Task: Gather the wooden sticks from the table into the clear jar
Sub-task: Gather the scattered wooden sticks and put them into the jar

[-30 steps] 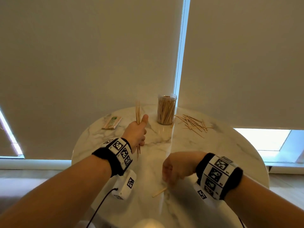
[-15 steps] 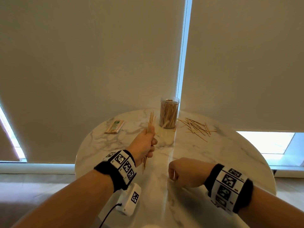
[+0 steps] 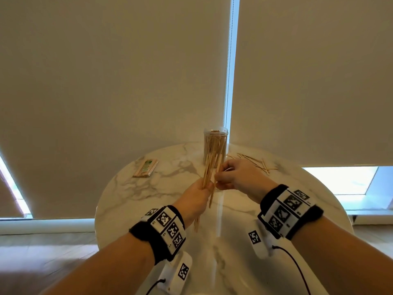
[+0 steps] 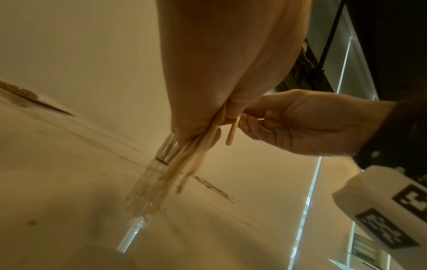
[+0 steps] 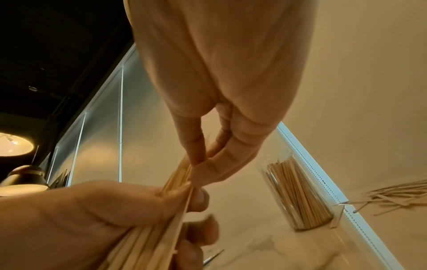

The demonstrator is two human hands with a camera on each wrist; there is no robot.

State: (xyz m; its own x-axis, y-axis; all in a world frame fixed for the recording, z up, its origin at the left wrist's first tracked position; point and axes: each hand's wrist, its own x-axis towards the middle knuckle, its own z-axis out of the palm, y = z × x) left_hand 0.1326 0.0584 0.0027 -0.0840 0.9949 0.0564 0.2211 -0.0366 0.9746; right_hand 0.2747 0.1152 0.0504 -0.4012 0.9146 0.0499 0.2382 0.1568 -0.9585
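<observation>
Left hand (image 3: 196, 199) grips bundle of sticks (image 3: 209, 169) upright, w/ right hand (image 3: 231, 175) pinching one stick against it. Jar (image 3: 215, 145) stands behind; loose sticks (image 3: 253, 161) lie right of it on table (image 3: 148, 199).

Right hand (image 3: 231, 175) risen from table, now pinching stick against left hand's (image 3: 196, 198) bundle (image 3: 209, 167) (tilted toward jar (image 3: 215, 145)).
</observation>
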